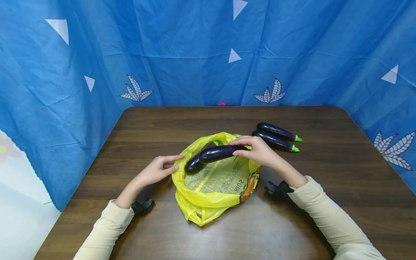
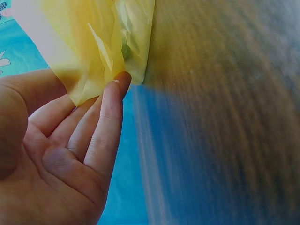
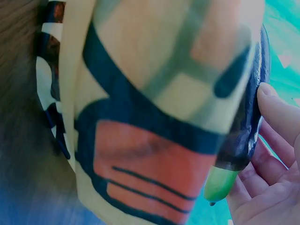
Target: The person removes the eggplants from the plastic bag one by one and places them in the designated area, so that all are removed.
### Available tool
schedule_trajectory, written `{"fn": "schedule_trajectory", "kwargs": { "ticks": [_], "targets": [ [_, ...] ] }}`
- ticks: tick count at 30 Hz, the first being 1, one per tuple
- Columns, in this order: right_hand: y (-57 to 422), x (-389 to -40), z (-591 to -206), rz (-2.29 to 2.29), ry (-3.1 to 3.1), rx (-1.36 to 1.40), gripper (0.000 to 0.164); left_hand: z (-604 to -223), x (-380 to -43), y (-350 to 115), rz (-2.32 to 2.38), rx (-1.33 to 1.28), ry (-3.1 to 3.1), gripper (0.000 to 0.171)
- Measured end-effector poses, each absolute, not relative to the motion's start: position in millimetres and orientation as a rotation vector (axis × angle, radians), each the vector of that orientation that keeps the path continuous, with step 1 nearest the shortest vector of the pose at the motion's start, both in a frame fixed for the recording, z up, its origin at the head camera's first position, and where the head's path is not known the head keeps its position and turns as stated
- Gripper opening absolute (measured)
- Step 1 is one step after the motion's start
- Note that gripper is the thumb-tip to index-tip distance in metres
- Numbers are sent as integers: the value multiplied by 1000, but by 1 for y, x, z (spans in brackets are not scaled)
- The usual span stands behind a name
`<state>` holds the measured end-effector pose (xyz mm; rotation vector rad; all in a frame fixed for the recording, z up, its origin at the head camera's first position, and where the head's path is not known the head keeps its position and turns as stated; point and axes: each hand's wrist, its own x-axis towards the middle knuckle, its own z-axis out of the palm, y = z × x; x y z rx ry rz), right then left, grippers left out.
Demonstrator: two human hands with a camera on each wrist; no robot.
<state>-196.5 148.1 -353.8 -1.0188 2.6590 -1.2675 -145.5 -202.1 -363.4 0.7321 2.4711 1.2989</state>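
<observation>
A yellow plastic bag (image 1: pixel 208 198) lies on the table with its mouth spread open toward me. My left hand (image 1: pixel 159 168) pinches the left side of its rim between thumb and fingers; the left wrist view shows the thin plastic (image 2: pixel 93 56) between them. Over the bag's mouth, my right hand (image 1: pixel 255 148) grips an eggplant (image 1: pixel 216 153) near its stem end, the blunt end pointing left. The green stem (image 3: pixel 220 183) shows beside the palm in the right wrist view, where the printed bag side covers much of the eggplant. Another eggplant (image 1: pixel 194 165) lies inside the bag, partly hidden beneath.
Two more eggplants, a rear one (image 1: pixel 276 130) and a front one (image 1: pixel 273 140), lie side by side behind my right hand, green stems to the right. The brown wooden table (image 1: pixel 156 122) meets a blue patterned curtain (image 1: pixel 195 54) at its back and sides.
</observation>
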Motion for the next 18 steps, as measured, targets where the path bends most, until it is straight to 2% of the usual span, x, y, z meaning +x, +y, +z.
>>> {"fn": "schedule_trajectory", "kwargs": {
  "ticks": [6,18],
  "targets": [
    [155,-197,-352,-1286,2673,-957,28,-389,-157,-211,1312,738,2474,41],
    [179,-200,-348,-1282,2765,-931,32,-392,-158,-211,1311,747,2480,40]
  ]
}}
